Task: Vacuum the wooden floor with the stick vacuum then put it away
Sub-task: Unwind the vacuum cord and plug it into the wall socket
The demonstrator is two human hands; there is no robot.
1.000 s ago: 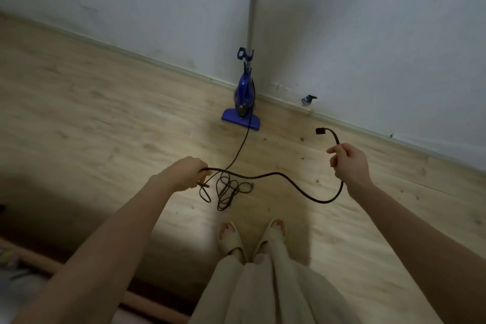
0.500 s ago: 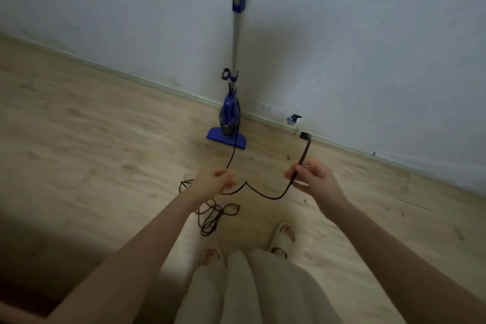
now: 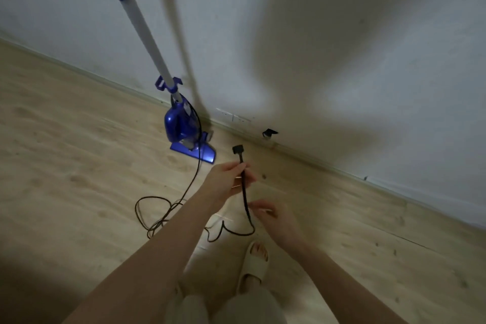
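Note:
A blue stick vacuum (image 3: 181,123) leans upright against the white wall, its head on the wooden floor (image 3: 65,166). Its black power cord (image 3: 193,181) runs down from the body into loose loops on the floor. My left hand (image 3: 226,179) grips the cord just below the black plug (image 3: 238,150), which points up. The cord hangs down from that hand in a loop. My right hand (image 3: 276,221) is lower and to the right, fingers loosely spread beside the hanging cord; whether it touches the cord is blurred.
The white wall and its skirting board (image 3: 328,166) run diagonally behind the vacuum. A small dark object (image 3: 268,133) sits at the base of the wall. My foot in a pale sandal (image 3: 253,268) stands below the hands.
My hands came together. The plug end passed from my right hand to my left, and my right hand dropped lower. The view moved closer to the vacuum.

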